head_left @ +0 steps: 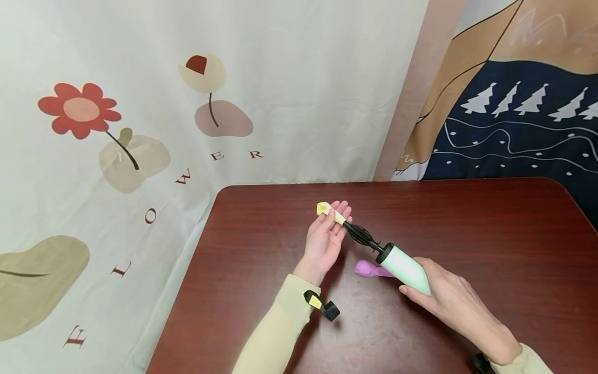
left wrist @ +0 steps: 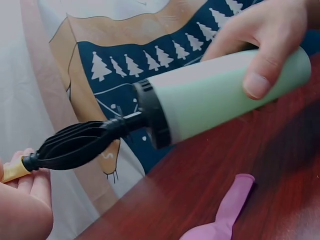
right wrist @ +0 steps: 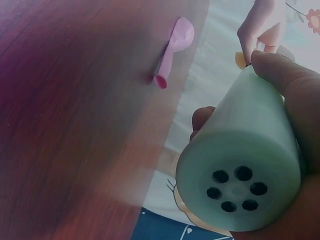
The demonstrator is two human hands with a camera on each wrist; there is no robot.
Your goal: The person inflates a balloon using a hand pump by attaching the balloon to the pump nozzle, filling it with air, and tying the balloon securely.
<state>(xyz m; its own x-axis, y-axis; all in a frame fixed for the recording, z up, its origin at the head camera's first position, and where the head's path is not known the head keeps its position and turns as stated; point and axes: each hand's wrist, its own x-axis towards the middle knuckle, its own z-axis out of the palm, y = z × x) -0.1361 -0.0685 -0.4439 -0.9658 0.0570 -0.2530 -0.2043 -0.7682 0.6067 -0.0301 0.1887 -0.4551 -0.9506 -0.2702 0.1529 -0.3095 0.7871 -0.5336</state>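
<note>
My right hand (head_left: 450,298) grips the mint-green body of a balloon pump (head_left: 405,267), thumb on one side and fingers round the other. The pump tilts, its black ribbed nozzle end (left wrist: 75,145) pointing to my left hand (head_left: 324,241). A limp yellow balloon (head_left: 323,209) has its neck over the nozzle tip. My left hand, palm up, pinches that balloon between thumb and fingers. Below the pump a flat purple balloon (head_left: 366,268) lies on the table, its open neck (right wrist: 160,81) visible in the right wrist view. Round holes dot the pump's rear end (right wrist: 235,190).
Under everything is a dark reddish-brown table (head_left: 504,249) with rounded far corners. A pale curtain with flowers (head_left: 299,93) hangs behind and left, and a navy cloth with white trees (head_left: 518,135) hangs at the right. A black strap device (head_left: 322,305) sits on the left wrist.
</note>
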